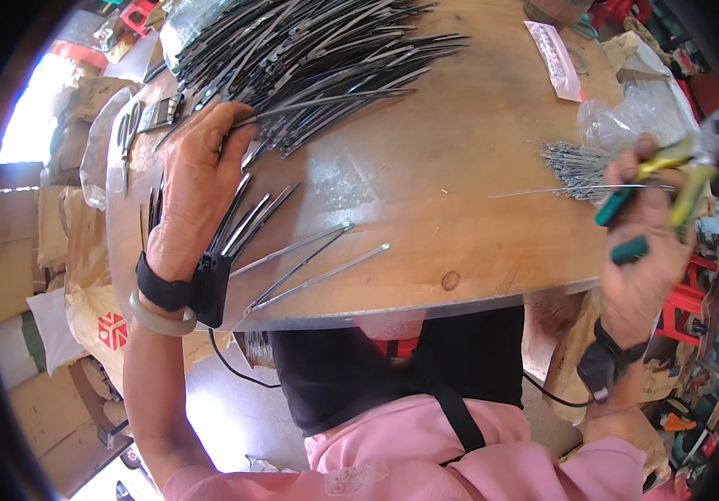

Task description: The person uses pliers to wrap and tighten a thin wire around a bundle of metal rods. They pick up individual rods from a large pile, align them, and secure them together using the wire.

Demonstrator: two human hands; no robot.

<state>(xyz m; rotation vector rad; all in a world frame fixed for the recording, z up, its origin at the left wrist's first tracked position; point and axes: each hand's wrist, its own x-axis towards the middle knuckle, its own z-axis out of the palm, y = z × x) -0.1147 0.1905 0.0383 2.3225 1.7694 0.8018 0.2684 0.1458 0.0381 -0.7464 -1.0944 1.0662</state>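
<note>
Black strips (317,54) piled at eleven o'clock; left hand (192,167) pinches one.
They look light, springy, perhaps slippery: better hold mid-length. Right hand (654,235), three o'clock, grasps pliers (670,159) and thin wire (534,192).

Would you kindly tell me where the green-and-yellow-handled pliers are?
In the head view, the pliers are at the far right, in the right hand, right of the thin grey metal rods.
</note>
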